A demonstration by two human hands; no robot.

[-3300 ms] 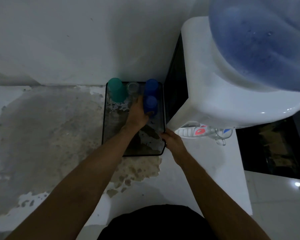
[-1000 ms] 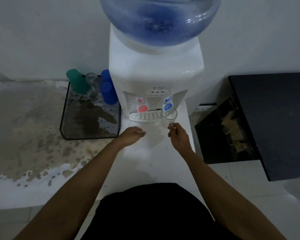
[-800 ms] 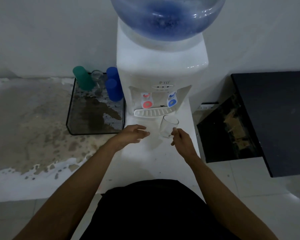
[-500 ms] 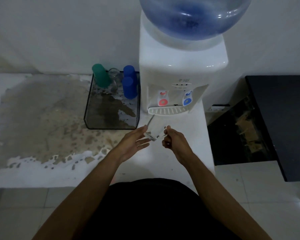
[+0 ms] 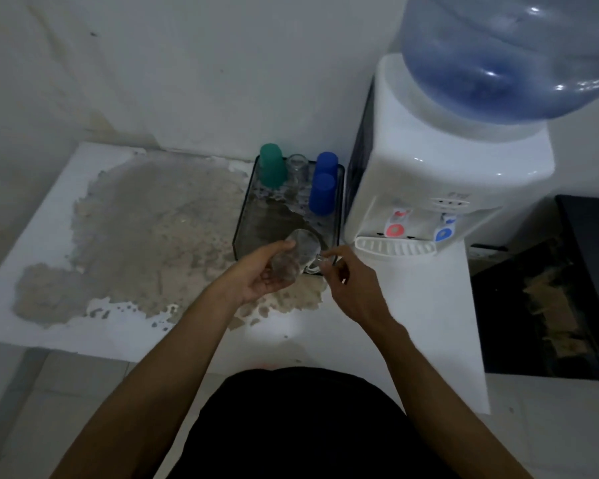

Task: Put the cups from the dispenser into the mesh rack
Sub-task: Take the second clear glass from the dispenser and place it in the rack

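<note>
Head view: near to far.
left hand: fingers wrapped round clear glass cup, tilted over near edge of mesh rack.
right hand: fingers loosely curled at cup's handle, contact unclear.
rack far end: green cup, clear cup, two blue cups already standing.
dispenser: drip tray bare.
progress: judged last cup, needs setting down.

head view, sole camera | worn high, looking forward and steeply down | close over white stained table | black wire mesh rack centre | white water dispenser with blue bottle upper right | forearms entering from bottom edge
</note>
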